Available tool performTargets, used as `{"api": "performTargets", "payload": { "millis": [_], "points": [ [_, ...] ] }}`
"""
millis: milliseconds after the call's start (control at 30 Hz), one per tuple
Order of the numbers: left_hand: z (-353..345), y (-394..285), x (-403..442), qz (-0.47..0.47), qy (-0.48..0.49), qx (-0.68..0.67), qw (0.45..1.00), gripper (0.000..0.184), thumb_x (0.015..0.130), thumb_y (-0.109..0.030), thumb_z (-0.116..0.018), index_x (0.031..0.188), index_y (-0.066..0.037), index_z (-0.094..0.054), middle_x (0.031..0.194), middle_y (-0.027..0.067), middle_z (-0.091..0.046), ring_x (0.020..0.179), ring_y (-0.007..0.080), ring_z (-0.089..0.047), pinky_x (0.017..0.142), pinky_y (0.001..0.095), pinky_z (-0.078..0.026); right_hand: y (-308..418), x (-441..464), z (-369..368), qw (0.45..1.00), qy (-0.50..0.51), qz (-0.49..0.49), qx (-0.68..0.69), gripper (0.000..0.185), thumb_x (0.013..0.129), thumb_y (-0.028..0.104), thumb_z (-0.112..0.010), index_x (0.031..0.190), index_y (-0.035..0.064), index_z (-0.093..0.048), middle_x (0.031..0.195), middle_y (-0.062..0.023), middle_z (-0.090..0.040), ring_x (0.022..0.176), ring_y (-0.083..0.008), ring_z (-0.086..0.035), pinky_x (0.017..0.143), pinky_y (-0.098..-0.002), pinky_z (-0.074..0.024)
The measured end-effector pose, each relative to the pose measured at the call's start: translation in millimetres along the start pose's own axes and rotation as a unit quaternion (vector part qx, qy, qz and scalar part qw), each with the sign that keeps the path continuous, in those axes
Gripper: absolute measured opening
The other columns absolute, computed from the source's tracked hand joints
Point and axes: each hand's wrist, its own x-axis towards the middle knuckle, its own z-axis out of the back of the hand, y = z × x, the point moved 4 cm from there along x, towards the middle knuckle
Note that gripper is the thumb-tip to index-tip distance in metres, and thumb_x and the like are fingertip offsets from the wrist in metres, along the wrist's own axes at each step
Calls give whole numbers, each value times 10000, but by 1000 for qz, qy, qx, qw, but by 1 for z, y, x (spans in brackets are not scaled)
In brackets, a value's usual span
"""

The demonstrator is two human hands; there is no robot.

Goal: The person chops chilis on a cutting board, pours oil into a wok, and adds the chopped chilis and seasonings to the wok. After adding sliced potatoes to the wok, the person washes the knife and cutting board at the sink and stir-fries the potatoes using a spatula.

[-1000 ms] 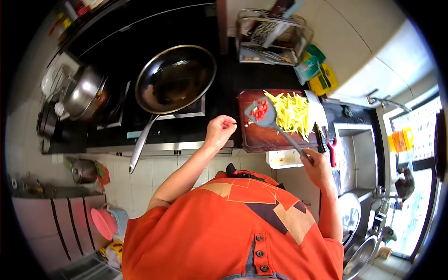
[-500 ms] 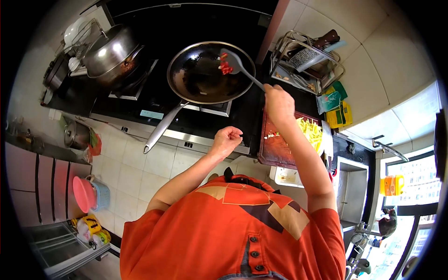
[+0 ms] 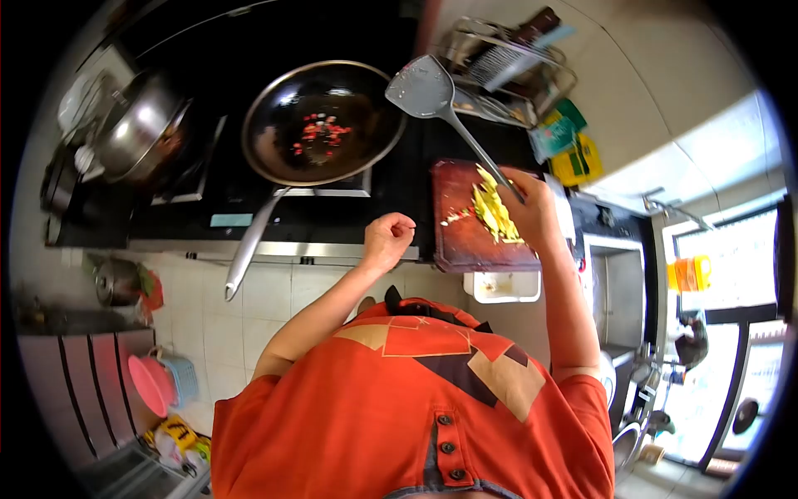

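Note:
My right hand (image 3: pixel 532 206) is wrapped round the handle of a grey spatula (image 3: pixel 422 87), whose blade is raised beside the wok, over the counter, with small bits stuck to it. Chopped red and pale pieces (image 3: pixel 322 133) lie in the bottom of the dark wok (image 3: pixel 274 137), which sits on the stove with its metal handle (image 3: pixel 249 254) towards me. Below the wok's right side, my left hand (image 3: pixel 388 242) hovers at the counter edge with fingers curled closed and nothing visible in them. Yellow-green cut strips (image 3: pixel 492 212) rest on the reddish-brown cutting board (image 3: pixel 457 249) near my right hand.
A steel pot (image 3: pixel 137 137) stands on the left burner. Behind the board are a knife rack (image 3: pixel 499 58) and yellow and green packets (image 3: pixel 576 162). A white container (image 3: pixel 507 289) sits below the board's front edge, with a sink (image 3: pixel 615 283) to the right.
The red pieces have gone from the spatula into the wok. My right hand has moved the spatula right, out of the wok and over the board side. The camera view has shifted right.

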Motion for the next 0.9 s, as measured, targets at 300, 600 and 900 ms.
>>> {"api": "performTargets", "payload": {
  "millis": [300, 600, 900],
  "points": [
    [-99, -18, 50, -226, 103, 240, 939, 128, 738, -119, -710, 840, -48, -679, 785, 95, -603, 773, 248, -609, 718, 365, -497, -52, -151, 89, 967, -26, -254, -4, 314, 850, 152, -618, 1125, 2, -643, 726, -136, -630, 628, -166, -563, 624, -318, -457],
    [-158, -27, 72, -154, 145, 408, 888, 294, 652, -319, -783, 812, -118, -641, 939, 64, -586, 1006, 263, -529, 812, 481, -417, -61, -230, 120, 936, -48, -348, -10, 306, 828, 105, -610, 1115, 1, -640, 897, -177, -686, 811, -221, -673, 753, -322, -497],
    [-163, -22, 69, -152, 116, 391, 900, 167, 664, -240, -734, 739, -131, -632, 862, 31, -596, 946, 246, -539, 781, 450, -397, -77, -236, 119, 925, -41, -376, 21, 312, 832, 102, -619, 1120, -14, -636, 899, -165, -689, 825, -197, -659, 765, -318, -494]
  ]
}}
